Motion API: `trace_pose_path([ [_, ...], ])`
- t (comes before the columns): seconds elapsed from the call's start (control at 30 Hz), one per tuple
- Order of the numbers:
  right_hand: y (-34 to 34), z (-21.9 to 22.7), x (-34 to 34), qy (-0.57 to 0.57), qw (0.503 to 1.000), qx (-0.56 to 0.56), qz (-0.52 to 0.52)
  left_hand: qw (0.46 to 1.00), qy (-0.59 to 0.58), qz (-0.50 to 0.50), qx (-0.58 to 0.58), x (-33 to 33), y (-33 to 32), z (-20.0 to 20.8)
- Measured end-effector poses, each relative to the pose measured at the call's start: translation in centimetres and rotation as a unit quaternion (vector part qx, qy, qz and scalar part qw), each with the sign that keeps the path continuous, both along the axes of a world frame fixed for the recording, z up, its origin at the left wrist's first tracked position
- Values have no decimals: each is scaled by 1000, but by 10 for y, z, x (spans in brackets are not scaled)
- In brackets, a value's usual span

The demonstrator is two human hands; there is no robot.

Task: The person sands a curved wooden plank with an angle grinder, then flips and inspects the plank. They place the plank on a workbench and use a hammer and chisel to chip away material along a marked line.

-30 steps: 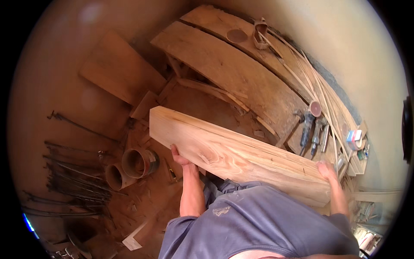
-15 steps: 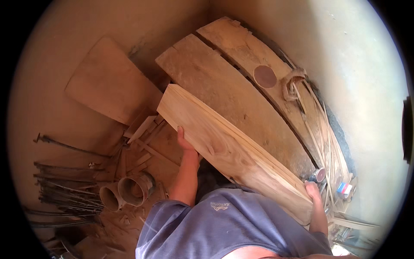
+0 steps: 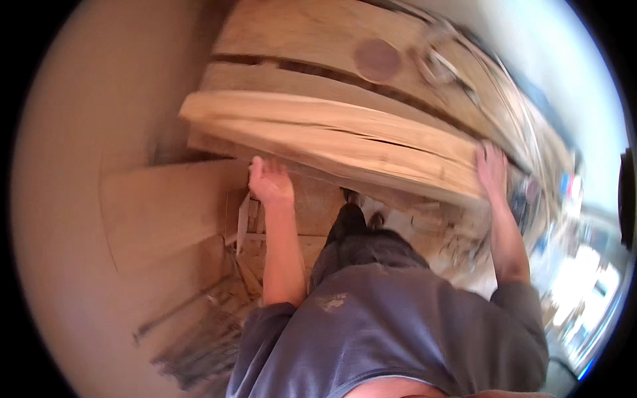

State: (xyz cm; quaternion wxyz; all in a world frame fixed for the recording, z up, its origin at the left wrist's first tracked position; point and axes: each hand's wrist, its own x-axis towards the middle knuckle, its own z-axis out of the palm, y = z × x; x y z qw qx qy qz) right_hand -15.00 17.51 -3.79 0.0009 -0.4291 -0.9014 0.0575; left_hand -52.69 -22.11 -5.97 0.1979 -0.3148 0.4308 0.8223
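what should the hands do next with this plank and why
Probably ease the plank forward onto the wide boards behind it. The left hand grips its near edge, the right hand its end, and it appears held in the air, overlapping those boards.

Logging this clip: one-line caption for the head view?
Both hands, left hand and right hand, grip a long pale wooden plank over stacked boards.
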Motion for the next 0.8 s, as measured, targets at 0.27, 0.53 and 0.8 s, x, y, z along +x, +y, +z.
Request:
trace_pose_path([
  [0.27, -81, -26, 4, 87, 973, 195, -84, 957, 137, -205, -154, 19, -8, -2],
  [0.53, -269, -19, 41, 232, 965, 79, -97, 589, 481, -416, -499, 69, 8, 18],
  [0.8, -556, -56, 219, 87, 822, -319, -464, 277, 665, -578, -382, 103, 37, 11],
])
